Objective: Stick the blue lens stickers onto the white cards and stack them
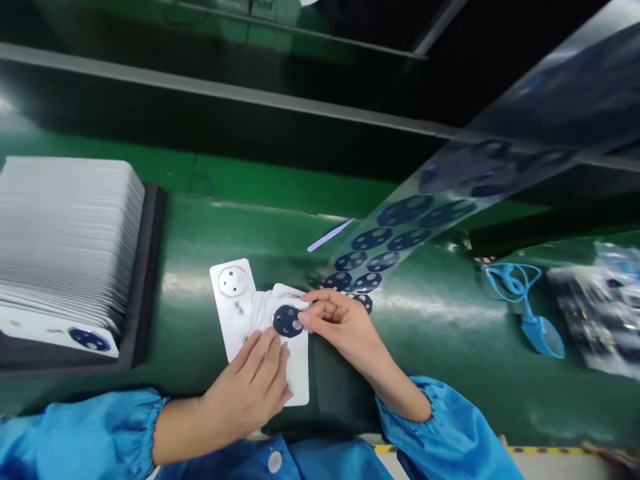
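A white rounded panel [299,383] lies on the green bench in front of me. On its upper part is a dark blue round sticker [286,321] with several holes. My left hand [253,383] rests flat over the panel's left side, fingers stretched out, their tips just below the sticker. At the sticker's right edge, my right hand [340,323] has thumb and forefinger in a pinch; the exact contact is partly hidden. Beneath and to the left lies another white panel [231,313] with a pale round recess, overlapped by further white pieces.
A clear strip of dark blue round stickers [373,239] slants down from the upper right to the bench beside my right hand. Purple tweezers [331,235] lie behind. A black tray [150,267] at left holds stacked white panels [65,233]. A blue coiled wrist strap [525,300] lies at right.
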`<move>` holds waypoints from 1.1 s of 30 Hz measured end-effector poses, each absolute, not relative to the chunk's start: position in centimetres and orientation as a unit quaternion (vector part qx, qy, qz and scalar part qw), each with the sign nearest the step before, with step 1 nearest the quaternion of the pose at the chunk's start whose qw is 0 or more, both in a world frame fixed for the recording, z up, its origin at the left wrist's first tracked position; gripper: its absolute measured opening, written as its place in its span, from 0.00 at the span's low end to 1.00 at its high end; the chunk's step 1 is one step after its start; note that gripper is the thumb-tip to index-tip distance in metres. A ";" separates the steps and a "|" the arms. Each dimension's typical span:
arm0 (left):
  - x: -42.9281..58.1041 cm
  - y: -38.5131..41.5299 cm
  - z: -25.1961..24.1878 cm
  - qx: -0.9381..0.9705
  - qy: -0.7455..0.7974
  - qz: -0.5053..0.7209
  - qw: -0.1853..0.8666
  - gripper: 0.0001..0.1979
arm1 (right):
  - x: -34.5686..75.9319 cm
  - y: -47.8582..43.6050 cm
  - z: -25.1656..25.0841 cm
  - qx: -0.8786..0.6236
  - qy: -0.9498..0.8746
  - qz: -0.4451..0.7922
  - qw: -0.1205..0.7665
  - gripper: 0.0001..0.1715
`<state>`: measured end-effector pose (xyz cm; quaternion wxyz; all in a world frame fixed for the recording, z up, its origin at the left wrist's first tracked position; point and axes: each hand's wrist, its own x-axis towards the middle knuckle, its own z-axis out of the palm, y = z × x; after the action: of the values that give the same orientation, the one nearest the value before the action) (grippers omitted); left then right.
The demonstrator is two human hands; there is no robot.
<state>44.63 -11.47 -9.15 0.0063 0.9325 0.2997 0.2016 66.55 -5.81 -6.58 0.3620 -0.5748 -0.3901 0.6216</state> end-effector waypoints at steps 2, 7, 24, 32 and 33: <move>44.6 -11.5 -9.2 0.936 0.291 0.199 -0.002 0.23 | 66.8 -5.7 -6.6 -0.574 -0.388 0.630 0.352 0.21; 44.4 -11.4 -8.9 0.944 0.276 0.178 -0.006 0.22 | 67.3 -5.2 -6.4 -0.579 -0.378 0.639 0.336 0.21; 44.6 -11.2 -8.6 0.947 0.270 0.176 0.003 0.22 | 67.3 -4.8 -6.4 -0.601 -0.353 0.639 0.326 0.22; 44.8 -11.1 -8.4 0.947 0.268 0.175 -0.001 0.21 | 67.3 -4.7 -6.2 -0.599 -0.358 0.638 0.324 0.21; 44.8 -11.1 -8.4 0.948 0.269 0.173 -0.002 0.20 | 67.3 -4.6 -6.2 -0.599 -0.360 0.638 0.324 0.22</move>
<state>44.83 -11.09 -8.36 -0.0024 0.9476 0.2688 0.1727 67.34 -4.65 -6.20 0.3237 -0.5989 -0.3596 0.6381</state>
